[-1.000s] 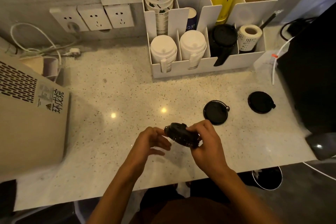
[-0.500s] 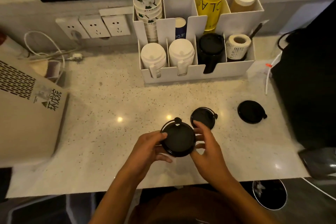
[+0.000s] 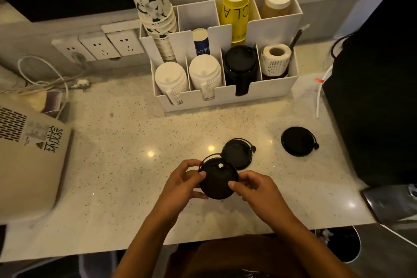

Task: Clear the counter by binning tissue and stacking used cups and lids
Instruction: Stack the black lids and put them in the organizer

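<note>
While both hands pinch it, black lid (image 3: 217, 181), round, glossy.

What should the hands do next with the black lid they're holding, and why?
Probably lower the held lid onto the nearer loose lid just beyond it, to start a stack. Both hands, left and right, pinch its rim above the counter, and another lid lies farther right.
</note>
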The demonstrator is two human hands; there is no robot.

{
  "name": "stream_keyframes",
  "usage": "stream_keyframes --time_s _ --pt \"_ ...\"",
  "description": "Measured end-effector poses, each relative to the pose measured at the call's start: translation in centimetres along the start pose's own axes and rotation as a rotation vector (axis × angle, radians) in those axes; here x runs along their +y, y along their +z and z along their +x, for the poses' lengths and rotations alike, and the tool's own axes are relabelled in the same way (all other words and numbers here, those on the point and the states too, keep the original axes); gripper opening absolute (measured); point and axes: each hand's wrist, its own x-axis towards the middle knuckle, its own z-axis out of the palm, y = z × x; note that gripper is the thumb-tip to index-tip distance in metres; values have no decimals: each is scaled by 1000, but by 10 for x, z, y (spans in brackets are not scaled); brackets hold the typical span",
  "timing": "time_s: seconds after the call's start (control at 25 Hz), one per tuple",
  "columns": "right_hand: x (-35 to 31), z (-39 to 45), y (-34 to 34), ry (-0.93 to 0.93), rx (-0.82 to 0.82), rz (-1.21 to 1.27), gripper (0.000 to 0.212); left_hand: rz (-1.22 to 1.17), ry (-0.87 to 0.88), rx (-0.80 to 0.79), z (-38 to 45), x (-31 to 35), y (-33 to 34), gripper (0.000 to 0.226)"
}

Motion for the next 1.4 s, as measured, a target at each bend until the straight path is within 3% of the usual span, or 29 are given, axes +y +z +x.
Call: stream_keyframes --time_s 0.6,1.4 --pt "17 41 -15 127 182 -65 18 451 180 164 66 13 40 28" --pt "37 69 -27 282 267 -157 19 742 178 66 112 0 72 36"
